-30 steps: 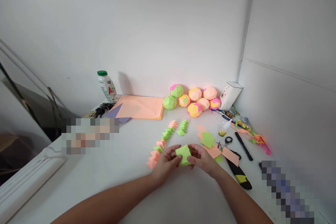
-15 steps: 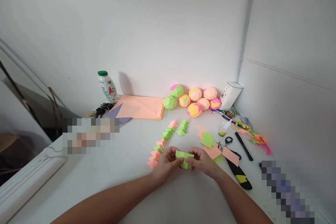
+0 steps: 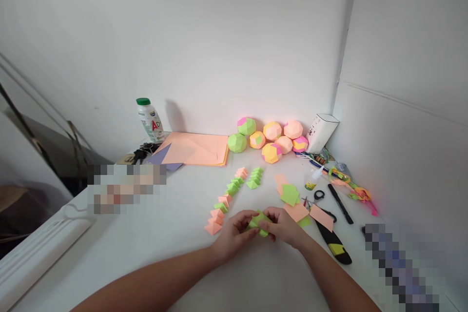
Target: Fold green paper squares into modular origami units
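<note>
Both of my hands meet low over the white table point(image 3: 175, 214), with a small piece of folded green paper point(image 3: 259, 217) between them. My right hand point(image 3: 281, 226) pinches it, thumb laid across its face and fingers curled behind. My left hand point(image 3: 236, 229) curls at its left side, forefinger at the upper edge and thumb lower down; I cannot tell how firmly those fingers press. Just beyond my left fingers runs a slanting row of folded orange and green pieces point(image 3: 233, 188), with a short green stack point(image 3: 254, 178) near its far end. Beyond my right hand lie loose green and orange cut papers point(image 3: 290, 195), scissors point(image 3: 319, 195), a black-and-yellow cutter point(image 3: 334, 244) and a glue bottle point(image 3: 313, 180). Eight faceted paper balls point(image 3: 271, 153) cluster by the wall.
</note>
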Motion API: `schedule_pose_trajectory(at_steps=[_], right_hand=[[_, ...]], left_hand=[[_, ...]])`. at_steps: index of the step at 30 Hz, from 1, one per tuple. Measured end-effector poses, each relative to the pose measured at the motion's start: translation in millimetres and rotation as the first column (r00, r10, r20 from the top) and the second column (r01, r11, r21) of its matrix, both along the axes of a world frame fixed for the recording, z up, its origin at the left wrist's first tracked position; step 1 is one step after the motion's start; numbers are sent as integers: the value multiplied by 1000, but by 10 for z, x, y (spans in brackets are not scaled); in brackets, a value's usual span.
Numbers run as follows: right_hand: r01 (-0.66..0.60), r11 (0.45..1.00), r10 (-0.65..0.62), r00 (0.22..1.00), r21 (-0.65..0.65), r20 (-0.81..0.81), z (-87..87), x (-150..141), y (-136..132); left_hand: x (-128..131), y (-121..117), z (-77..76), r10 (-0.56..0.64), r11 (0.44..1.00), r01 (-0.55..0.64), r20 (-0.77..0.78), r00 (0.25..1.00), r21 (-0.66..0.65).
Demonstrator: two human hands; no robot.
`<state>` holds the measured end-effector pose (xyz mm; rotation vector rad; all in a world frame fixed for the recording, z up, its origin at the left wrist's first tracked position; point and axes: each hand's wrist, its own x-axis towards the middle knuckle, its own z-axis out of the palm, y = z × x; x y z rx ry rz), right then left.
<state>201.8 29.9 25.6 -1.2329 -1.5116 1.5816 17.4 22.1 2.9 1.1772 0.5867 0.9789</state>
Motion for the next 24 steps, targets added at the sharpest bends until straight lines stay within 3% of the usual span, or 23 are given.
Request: schedule_pose_trajectory(at_steps=[3, 7, 14, 20, 24], right_hand=[[27, 999, -28, 999, -25, -31, 32, 20, 13], [42, 998, -43, 999, -42, -33, 85, 42, 15], [28, 1000, -27, 996, -6, 88, 37, 30, -8], [29, 997, -38, 992, 73, 118, 11, 34, 1], [61, 990, -73, 992, 123, 98, 7, 47, 9]], left_hand=[[-14, 25, -66, 112, 993, -109, -88, 990, 39], [-34, 42, -97, 182, 980, -169, -142, 973, 101], [-42, 44, -55, 213, 943, -154, -181, 960, 295], [-35, 35, -60, 196, 960, -148, -195, 961, 236], [-17, 42, -50, 165, 984, -150, -182, 969, 93]])
